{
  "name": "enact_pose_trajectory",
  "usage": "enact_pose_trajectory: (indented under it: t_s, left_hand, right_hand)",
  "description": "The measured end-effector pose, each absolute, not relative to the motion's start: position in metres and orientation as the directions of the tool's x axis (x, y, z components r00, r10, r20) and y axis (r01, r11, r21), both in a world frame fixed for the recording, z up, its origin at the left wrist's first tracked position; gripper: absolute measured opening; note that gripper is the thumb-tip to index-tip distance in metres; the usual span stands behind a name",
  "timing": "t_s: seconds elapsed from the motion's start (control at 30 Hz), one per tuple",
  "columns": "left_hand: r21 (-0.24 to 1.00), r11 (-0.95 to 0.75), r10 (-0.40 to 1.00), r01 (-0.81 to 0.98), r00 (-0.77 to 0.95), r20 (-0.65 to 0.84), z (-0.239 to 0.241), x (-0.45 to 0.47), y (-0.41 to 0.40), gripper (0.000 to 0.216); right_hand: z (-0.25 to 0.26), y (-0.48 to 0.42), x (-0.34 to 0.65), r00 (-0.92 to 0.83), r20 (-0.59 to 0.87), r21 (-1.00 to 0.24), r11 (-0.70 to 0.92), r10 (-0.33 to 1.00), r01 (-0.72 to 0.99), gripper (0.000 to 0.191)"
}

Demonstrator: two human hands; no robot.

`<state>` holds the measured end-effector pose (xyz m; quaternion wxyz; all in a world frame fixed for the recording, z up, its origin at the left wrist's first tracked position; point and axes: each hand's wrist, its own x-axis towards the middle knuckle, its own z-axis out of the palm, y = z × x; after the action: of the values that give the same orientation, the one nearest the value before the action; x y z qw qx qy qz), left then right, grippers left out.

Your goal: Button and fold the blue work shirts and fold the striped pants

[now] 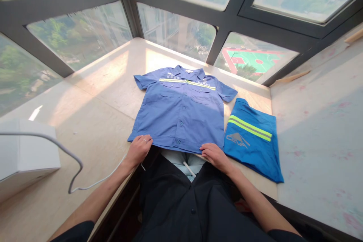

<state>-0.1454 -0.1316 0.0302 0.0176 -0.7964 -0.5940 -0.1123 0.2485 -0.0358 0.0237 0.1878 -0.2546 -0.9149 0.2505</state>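
Observation:
A blue short-sleeved work shirt [181, 109] lies spread front side up, buttoned, its collar toward the window. Reflective yellow-and-silver strips and white lettering cross its chest. My left hand [140, 149] grips the hem near its left corner, fingers curled on the cloth, a ring on one finger. At the right part of the hem, my right hand [214, 155] pinches the edge with bent fingers. Close by on the right rests a folded brighter blue garment [252, 140] with a yellow-and-silver band and a grey CEVA print.
The pale wooden surface [93, 121] runs along the windows. On the left stand a white box [31, 151] and a grey cable [70, 155] that curves toward my left forearm. A flower-patterned wall [317, 140] bounds the right side.

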Motion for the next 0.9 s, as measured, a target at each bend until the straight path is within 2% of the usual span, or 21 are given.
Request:
enact_pose_trajectory:
  t_s: [0.07,0.2,0.27,0.47,0.57,0.63,0.77,0.9]
  left_hand:
    - [0.09,-0.286,0.94,0.954,0.262,0.219,0.032,-0.15,-0.134,0.028]
    - [0.064,-0.193,0.964,0.979,0.177,0.197,0.034,-0.158,-0.136,0.027]
    - [0.055,-0.161,0.976,0.985,0.151,0.155,0.036,-0.158,-0.137,0.03]
    - [-0.057,-0.073,0.997,0.996,0.072,-0.003,0.043,-0.149,-0.139,0.029]
    - [-0.081,-0.026,0.998,0.996,0.022,-0.061,0.04,-0.145,-0.135,0.022]
    - [-0.032,-0.04,0.999,0.999,0.039,-0.028,0.037,-0.141,-0.124,0.02]
    - [0.129,-0.16,0.972,0.979,0.134,0.192,0.04,-0.113,-0.08,0.025]
    - [0.291,-0.209,0.95,0.933,0.124,0.286,0.046,-0.057,-0.014,0.041]
  right_hand:
    - [0.018,-0.041,0.251,-0.806,0.182,-0.526,0.748,0.563,0.404,0.017]
    - [0.01,-0.048,0.253,-0.813,0.092,-0.457,0.75,0.575,0.479,0.059]
    - [0.008,-0.05,0.255,-0.826,0.05,-0.426,0.76,0.562,0.491,0.068]
    - [0.007,-0.054,0.26,-0.85,-0.026,-0.428,0.763,0.526,0.485,0.076]
    - [0.017,-0.052,0.26,-0.847,-0.087,-0.474,0.726,0.524,0.498,0.07]
    - [0.027,-0.047,0.258,-0.847,-0.139,-0.53,0.684,0.514,0.502,0.062]
    - [0.048,-0.025,0.257,-0.845,-0.185,-0.681,0.555,0.501,0.478,0.052]
    - [0.053,0.028,0.255,-0.701,-0.082,-0.767,0.404,0.709,0.498,0.051]
